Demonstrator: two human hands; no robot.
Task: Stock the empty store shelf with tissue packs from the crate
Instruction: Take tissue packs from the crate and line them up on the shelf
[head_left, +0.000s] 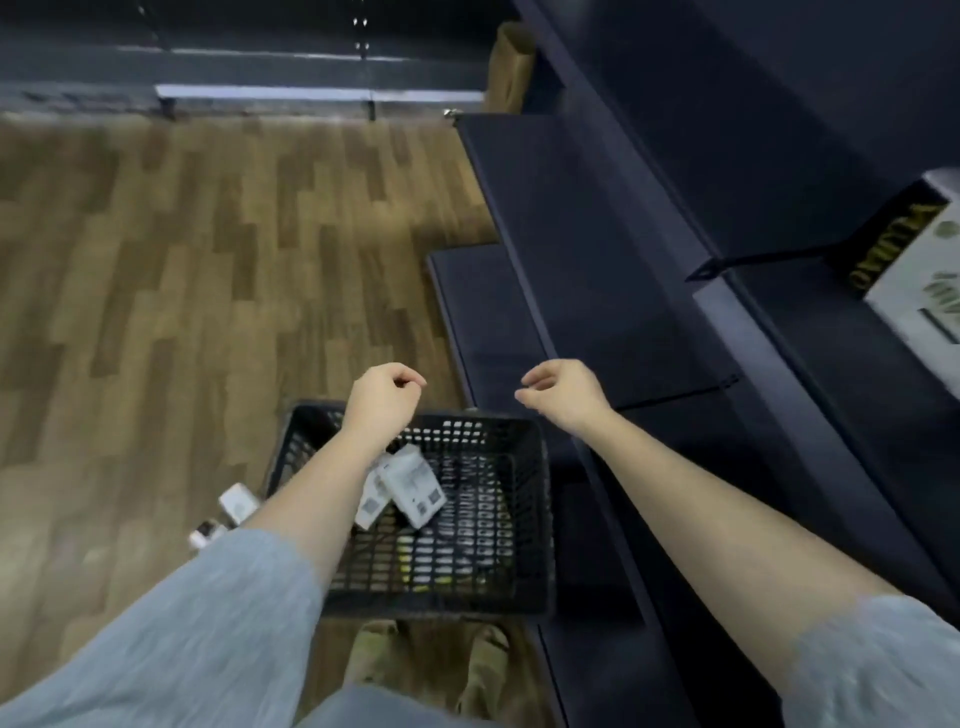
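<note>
Two loose packs (228, 512) lie on the floor by the crate's left wall. The left hand (383, 397) hovers over the crate (524, 519), fingers loosely curled, holding nothing; tissue packs (413, 486) lie near the crate's far-left corner. The right hand (563, 389) (equally slack) hangs by the shelf (587, 291) edge. Best reach down and grip one pack across its width.

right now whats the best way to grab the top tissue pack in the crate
Come from above through the crate's open top and pinch the top tissue pack across its narrow width. It lies tilted on another pack, long edges exposed, and the left hand, empty, is likely nearest.
</note>
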